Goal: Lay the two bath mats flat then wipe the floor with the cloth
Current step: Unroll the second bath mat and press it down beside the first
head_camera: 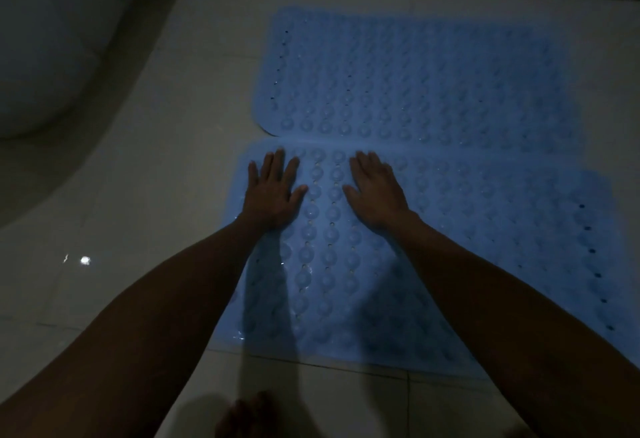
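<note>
Both hands, the left hand and right hand, are pressing palms-down with fingers straight on the near bath mat, near its far-left corner. The far bath mat is lying just beyond, edges touching, long axes running left-right on the floor. No cloth is showing.

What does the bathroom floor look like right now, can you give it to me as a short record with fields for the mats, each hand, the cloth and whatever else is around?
near mat: blue near mat, flat on the tiled floor
far mat: blue far mat, flat, its near edge meeting the near mat
left hand: left hand, fingers spread, pressing the near mat
right hand: right hand, flat on the near mat
cloth: not in view
surroundings: white curved fixture at the left; a foot at the bottom edge
lighting: dim
</note>
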